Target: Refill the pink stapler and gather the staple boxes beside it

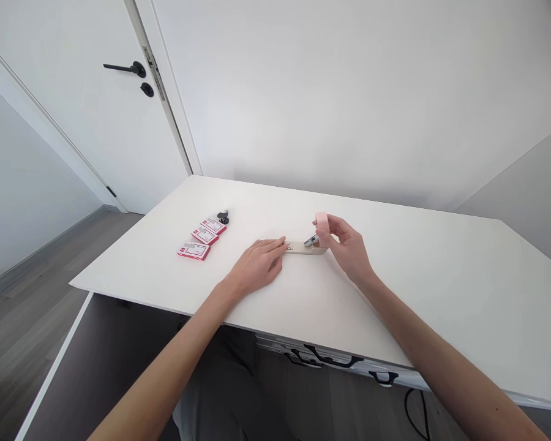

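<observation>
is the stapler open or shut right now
Open: the right hand holds the pink top raised from the beige base, and the metal part shows between them.

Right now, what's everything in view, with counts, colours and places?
Small boxes: three, red, white, table's left
Clip-like tool: one, black, silver, behind boxes
Likely stapler: one, pink, beige, silver, between hands
Table: one, white, centre
Door: one, white, left
Lever: one, black, on door
Knob: one, black, below lever
Handles: several, black, below table
Cable: one, black, floor
Wall: one, white, behind table
Floor: one, grey, underneath
Trousers: one pair, grey, bottom
Left hand: one, touching stapler
Right hand: one, holding stapler
</observation>
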Available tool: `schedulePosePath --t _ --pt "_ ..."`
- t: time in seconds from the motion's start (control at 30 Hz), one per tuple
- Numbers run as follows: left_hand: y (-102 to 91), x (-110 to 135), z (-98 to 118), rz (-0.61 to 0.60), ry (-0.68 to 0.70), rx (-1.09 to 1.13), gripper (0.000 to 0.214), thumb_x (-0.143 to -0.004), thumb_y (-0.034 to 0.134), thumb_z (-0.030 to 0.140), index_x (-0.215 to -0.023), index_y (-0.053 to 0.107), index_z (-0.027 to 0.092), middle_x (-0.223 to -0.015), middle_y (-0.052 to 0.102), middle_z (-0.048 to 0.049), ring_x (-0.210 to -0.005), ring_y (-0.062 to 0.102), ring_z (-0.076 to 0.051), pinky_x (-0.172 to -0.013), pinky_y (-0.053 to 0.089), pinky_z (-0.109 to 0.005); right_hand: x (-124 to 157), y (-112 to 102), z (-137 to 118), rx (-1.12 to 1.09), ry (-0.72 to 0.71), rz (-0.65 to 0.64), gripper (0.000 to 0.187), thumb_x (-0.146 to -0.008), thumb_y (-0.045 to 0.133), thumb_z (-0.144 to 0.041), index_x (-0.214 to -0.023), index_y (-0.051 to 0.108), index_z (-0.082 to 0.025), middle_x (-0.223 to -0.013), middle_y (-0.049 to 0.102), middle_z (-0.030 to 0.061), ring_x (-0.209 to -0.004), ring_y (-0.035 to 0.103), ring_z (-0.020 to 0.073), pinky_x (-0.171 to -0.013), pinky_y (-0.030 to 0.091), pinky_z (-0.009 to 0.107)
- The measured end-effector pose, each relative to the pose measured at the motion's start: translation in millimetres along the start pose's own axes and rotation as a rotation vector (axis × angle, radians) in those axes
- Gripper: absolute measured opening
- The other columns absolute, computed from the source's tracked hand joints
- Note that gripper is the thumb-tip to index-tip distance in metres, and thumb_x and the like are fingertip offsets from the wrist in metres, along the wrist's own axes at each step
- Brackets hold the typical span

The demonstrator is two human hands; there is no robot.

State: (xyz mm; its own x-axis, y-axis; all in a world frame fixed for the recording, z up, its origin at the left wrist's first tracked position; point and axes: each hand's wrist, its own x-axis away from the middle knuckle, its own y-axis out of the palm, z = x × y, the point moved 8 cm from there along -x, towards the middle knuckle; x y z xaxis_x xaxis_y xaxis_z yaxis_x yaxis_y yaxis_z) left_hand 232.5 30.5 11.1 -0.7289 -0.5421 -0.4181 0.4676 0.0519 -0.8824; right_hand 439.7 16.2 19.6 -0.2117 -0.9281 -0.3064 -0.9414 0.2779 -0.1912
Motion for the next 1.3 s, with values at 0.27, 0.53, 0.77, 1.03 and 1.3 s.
schedulePosePath --t 0.27,0.53,0.77,1.03,1.3 --pt "-1.6 0 -5 0.026 -0.084 -0.040 0.037 -0.101 0.050 0.019 -0.134 0.069 0.016 -0.149 0.066 -0.0127 -0.133 0.065 -0.029 -0.114 0.052 -0.051 4 10 2 0.111 -0.020 -0.050 0.045 -0.094 0.072 -0.056 -0.128 0.072 -0.028 -0.132 0.075 0.0073 -0.120 0.069 0.0296 -0.099 0.059 0.046" --pt "-0.6 1 -2 0.016 -0.056 -0.035 0.034 -0.102 0.050 0.018 -0.127 0.073 0.019 -0.142 0.071 -0.0082 -0.136 0.063 -0.029 -0.116 0.050 -0.049 11 21 5 0.282 -0.092 -0.109 0.043 -0.096 0.069 -0.056 -0.129 0.074 -0.029 -0.131 0.076 0.0073 -0.119 0.070 0.0298 -0.103 0.055 0.048" --pt "-1.4 0 -2 0.018 -0.064 -0.029 0.034 -0.102 0.050 0.019 -0.127 0.074 0.020 -0.140 0.072 -0.0075 -0.134 0.063 -0.029 -0.113 0.051 -0.050 12 26 5 0.354 -0.122 -0.164 0.038 -0.098 0.066 -0.053 -0.129 0.074 -0.032 -0.127 0.077 0.0044 -0.115 0.071 0.0286 -0.101 0.056 0.046" --pt "-2.3 2 -10 0.033 -0.163 -0.012 0.039 -0.100 0.051 0.021 -0.135 0.069 0.019 -0.142 0.071 -0.0106 -0.136 0.061 -0.029 -0.114 0.050 -0.051 11 28 6 0.432 -0.196 -0.174 0.045 -0.101 0.061 -0.053 -0.141 0.067 -0.032 -0.138 0.074 0.0055 -0.125 0.069 0.0297 -0.106 0.055 0.048" --pt "-5.5 4 -15 0.082 -0.229 -0.091 0.034 -0.099 0.051 0.018 -0.128 0.067 0.018 -0.133 0.072 -0.0115 -0.131 0.062 -0.030 -0.112 0.049 -0.050 7 15 16 0.445 -0.140 -0.056 0.052 -0.098 0.065 -0.049 -0.146 0.064 -0.029 -0.144 0.071 0.0066 -0.128 0.069 0.0306 -0.108 0.056 0.050"
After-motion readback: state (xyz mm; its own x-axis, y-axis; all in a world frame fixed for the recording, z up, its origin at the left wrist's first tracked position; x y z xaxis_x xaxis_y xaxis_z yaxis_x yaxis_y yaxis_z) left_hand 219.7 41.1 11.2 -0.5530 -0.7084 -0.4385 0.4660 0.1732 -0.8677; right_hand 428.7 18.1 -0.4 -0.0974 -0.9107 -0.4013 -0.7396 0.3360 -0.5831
